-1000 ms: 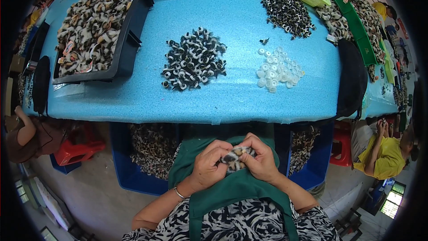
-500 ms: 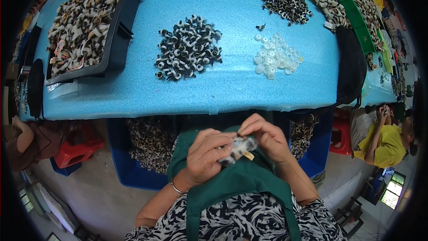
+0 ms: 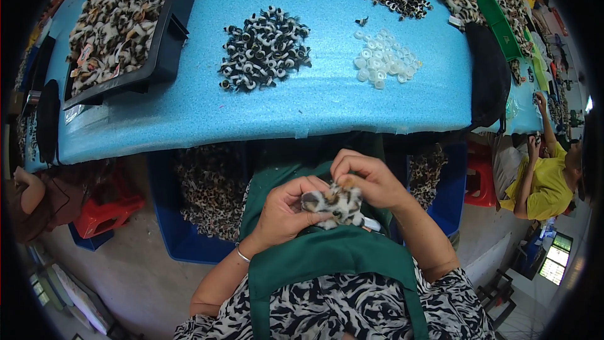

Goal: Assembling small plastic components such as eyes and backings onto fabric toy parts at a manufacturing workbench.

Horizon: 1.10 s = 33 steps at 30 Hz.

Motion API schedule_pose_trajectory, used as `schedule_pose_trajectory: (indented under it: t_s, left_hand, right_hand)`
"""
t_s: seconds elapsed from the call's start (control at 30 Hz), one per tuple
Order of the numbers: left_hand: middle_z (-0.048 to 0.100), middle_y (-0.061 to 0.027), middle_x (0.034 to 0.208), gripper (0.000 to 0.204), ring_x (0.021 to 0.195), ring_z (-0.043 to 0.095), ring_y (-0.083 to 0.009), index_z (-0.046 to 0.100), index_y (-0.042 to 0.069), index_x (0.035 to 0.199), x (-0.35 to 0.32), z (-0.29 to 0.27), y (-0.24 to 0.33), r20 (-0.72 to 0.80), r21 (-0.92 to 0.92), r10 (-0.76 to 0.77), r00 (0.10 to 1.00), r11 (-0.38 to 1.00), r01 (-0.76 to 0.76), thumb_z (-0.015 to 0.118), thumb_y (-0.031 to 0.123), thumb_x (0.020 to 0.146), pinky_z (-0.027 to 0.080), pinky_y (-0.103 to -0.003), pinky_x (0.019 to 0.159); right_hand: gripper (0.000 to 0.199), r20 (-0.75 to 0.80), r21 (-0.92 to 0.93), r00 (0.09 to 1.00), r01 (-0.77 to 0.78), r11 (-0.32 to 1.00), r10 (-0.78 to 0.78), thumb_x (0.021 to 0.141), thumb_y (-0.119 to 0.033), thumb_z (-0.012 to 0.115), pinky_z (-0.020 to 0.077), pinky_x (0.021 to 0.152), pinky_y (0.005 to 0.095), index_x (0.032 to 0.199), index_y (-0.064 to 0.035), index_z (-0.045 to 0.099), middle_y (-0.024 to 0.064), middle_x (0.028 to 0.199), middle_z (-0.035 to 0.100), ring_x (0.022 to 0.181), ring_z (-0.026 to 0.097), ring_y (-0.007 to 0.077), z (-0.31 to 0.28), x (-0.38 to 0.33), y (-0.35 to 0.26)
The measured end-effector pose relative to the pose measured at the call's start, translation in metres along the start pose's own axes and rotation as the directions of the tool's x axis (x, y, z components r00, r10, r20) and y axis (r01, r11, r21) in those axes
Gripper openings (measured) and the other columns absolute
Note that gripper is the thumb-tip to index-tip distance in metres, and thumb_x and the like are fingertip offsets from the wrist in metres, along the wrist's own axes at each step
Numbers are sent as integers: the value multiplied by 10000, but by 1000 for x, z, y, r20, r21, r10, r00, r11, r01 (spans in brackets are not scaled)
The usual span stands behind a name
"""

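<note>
Presently holding plush piece [image 3: 343, 206] beyond table's [image 3: 189, 110] six o'clock edge — pinched between thumb and fingers of left hand [image 3: 283, 211], nipped by fingertips of right hand [image 3: 371, 179]. Not yet set down; completeness unclear. Loose: black-and-white parts [image 3: 264, 51] at eleven, translucent discs [image 3: 381, 60] at one.

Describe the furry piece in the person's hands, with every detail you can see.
The furry piece is small, rounded and irregular, mottled white, black and orange-brown, and looks like soft plush fabric. A greyish patch shows at its left end and an orange-brown tuft at its top. It is held above the green apron, the left hand gripping its left side and the right hand pinching the top. A white strip shows at its lower right; whether attached is unclear.
</note>
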<state>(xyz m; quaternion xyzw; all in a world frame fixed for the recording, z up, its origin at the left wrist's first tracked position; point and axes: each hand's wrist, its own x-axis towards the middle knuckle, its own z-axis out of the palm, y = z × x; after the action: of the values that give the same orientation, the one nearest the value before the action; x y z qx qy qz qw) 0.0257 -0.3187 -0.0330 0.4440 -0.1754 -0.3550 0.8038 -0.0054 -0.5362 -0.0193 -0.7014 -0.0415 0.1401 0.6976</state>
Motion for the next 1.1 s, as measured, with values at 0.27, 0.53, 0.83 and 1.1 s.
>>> schedule_pose_trajectory:
  t_s: [0.27, 0.53, 0.83, 1.1]
  left_hand:
    - [558, 4, 959, 263, 869, 551, -55, 553, 23, 1029, -2, -1, 5, -72, 62, -288, 955, 954, 293, 735, 12, 839, 484, -222, 755]
    - [657, -9, 994, 309, 894, 600, -73, 618, -22, 1138, -9, -10, 19, 34, -85, -448, 893, 889, 450, 725, 89, 869, 506, -237, 813]
    - [590, -65, 983, 254, 932, 566, -130, 526, 58, 783, 9, -16, 18, -171, -249, -109, 979, 966, 64, 731, -87, 746, 480, -264, 826]
    - [572, -35, 947, 331, 916, 538, -93, 492, 64, 887, -17, -24, 9, 21, -160, -349, 937, 924, 347, 744, -106, 756, 441, -237, 802]
  right_hand:
    - [71, -51, -276, 988, 127, 953, -146, 823, -4, 673, 456, 662, 288, 875, -12, 625, 76, 825, 595, 746, 582, 197, 15, -7, -27]
    - [86, -103, -177, 970, 199, 964, -220, 800, 20, 697, 461, 654, 277, 846, -14, 633, 73, 828, 607, 748, 586, 181, 13, 0, -23]
    - [112, -76, -206, 980, 164, 965, -183, 813, -10, 714, 465, 677, 285, 876, -8, 621, 72, 837, 602, 758, 588, 180, 10, 32, -36]
    - [216, -84, -815, 814, 275, 509, -574, 784, 28, 706, 499, 737, 322, 977, -30, 629, 88, 917, 614, 839, 621, 223, -87, 87, -84]
